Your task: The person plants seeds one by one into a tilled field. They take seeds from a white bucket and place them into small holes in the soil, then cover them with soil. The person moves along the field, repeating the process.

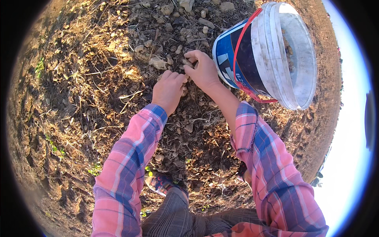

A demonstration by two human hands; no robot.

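Close together over dry soil, my two hands meet near the upper middle. My right hand (202,69) pinches a peanut pod (187,62) between thumb and fingers, left of the bucket. My left hand (169,90) is palm down with its fingers curled; its fingertips touch something small near my right thumb, and what they hold is mostly hidden. More peanut pods (178,49) lie on the soil just above the hands. A white plastic bucket (268,56) with a blue and black label and a red handle (237,56) leans with its mouth to the right; peanuts (287,50) show inside.
Stones and clods (167,9) lie at the top. Dry leaves and stalks (112,53) cover the ground at the left, with a few small green plants (95,169). My patterned shoe (161,183) is below the hands. Open field stretches towards the horizon at the right.
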